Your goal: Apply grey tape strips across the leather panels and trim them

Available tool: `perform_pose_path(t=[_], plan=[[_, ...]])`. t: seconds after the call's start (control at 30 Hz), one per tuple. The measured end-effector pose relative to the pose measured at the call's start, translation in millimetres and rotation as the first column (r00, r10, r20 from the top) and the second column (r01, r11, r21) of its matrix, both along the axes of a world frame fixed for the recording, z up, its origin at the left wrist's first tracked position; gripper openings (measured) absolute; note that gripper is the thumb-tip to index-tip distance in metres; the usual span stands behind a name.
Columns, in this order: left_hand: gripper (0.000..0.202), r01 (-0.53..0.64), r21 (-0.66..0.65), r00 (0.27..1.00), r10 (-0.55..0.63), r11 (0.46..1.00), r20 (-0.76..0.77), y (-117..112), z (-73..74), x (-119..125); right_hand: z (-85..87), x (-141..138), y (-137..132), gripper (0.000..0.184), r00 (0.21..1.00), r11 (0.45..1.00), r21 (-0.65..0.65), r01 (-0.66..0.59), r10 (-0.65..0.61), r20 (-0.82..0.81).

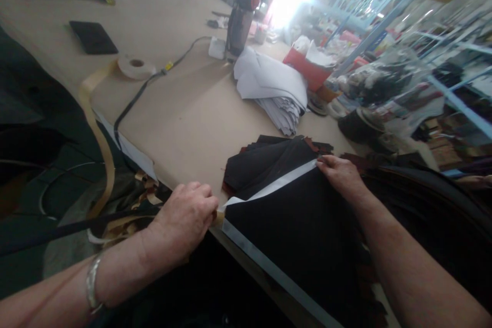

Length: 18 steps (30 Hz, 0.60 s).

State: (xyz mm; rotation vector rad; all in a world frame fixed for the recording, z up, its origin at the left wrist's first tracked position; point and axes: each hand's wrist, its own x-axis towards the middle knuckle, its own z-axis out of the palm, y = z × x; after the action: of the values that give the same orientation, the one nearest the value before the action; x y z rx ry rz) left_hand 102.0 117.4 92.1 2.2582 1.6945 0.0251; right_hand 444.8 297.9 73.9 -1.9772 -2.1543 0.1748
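Note:
A black piece of fabric lies at the near edge of the beige table, on top of a stack of dark cut pieces. A white strip of tape runs along its far edge. My left hand is closed in a loose fist, pinching the strip's left end at the fabric's corner. My right hand rests on the fabric with fingertips pressed on the strip's right end. A silver bracelet sits on my left wrist.
A pile of white cut pieces lies mid-table beside a red box. A cutting machine stands behind, its black cable trailing left past a tape roll and a beige ribbon. Shelving crowds the right.

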Motion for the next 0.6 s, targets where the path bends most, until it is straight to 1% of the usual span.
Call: perform_pose_path(t=[0.07,0.13,0.17,0.23,0.27,0.3,0.33,0.4,0.43,0.47,0.5,0.53,0.6], plan=[[0.018,-0.005,0.010,0.989,0.003,1.000,0.147,-4,-1.0,-1,-0.4,-1,0,0.023,1.000,1.000,-0.010,0.001,-0.001,-0.002],[0.015,-0.049,-0.025,0.940,0.055,0.998,0.337,-6,2.4,-3,-0.1,-2,0,0.024,1.000,1.000,-0.029,0.008,-0.008,-0.001],[0.014,-0.079,-0.065,0.903,0.099,0.995,0.417,-6,5.6,-4,0.1,-2,0,0.024,1.000,0.999,-0.034,0.011,-0.011,0.002],[0.010,-0.142,-0.190,0.827,0.222,0.971,0.517,-4,12.6,-6,0.8,-3,-1,0.022,1.000,0.999,-0.032,0.016,-0.016,0.009],[0.008,-0.161,-0.275,0.779,0.293,0.948,0.555,-2,15.4,-6,0.9,-4,-1,0.022,1.000,1.000,-0.026,0.017,-0.017,0.011],[0.006,-0.158,-0.379,0.717,0.370,0.912,0.590,1,17.0,-6,0.9,-4,-1,0.021,1.000,1.000,-0.017,0.017,-0.016,0.012],[0.007,-0.140,-0.490,0.648,0.453,0.861,0.612,4,17.3,-6,0.7,-4,-1,0.021,1.000,1.000,-0.009,0.015,-0.015,0.011],[0.013,-0.086,-0.674,0.520,0.610,0.734,0.598,8,13.9,-4,-0.2,-4,-1,0.020,1.000,1.000,0.004,0.009,-0.009,0.000],[0.016,-0.073,-0.731,0.473,0.669,0.679,0.574,9,11.0,-3,-0.8,-3,-1,0.019,1.000,1.000,0.010,0.004,-0.004,-0.008],[0.018,-0.076,-0.766,0.442,0.710,0.638,0.547,10,7.9,-3,-1.5,-2,-1,0.019,1.000,1.000,0.013,-0.002,0.002,-0.017],[0.020,-0.094,-0.785,0.430,0.736,0.612,0.523,11,5.2,-3,-2.1,-2,0,0.019,1.000,1.000,0.017,-0.009,0.009,-0.027],[0.021,-0.109,-0.790,0.424,0.747,0.603,0.512,12,3.5,-3,-2.7,-1,0,0.019,0.999,1.000,0.019,-0.014,0.015,-0.035],[0.024,-0.098,-0.784,0.420,0.740,0.613,0.526,12,4.0,-5,-3.4,-1,0,0.019,0.999,1.000,0.016,-0.020,0.020,-0.042]])
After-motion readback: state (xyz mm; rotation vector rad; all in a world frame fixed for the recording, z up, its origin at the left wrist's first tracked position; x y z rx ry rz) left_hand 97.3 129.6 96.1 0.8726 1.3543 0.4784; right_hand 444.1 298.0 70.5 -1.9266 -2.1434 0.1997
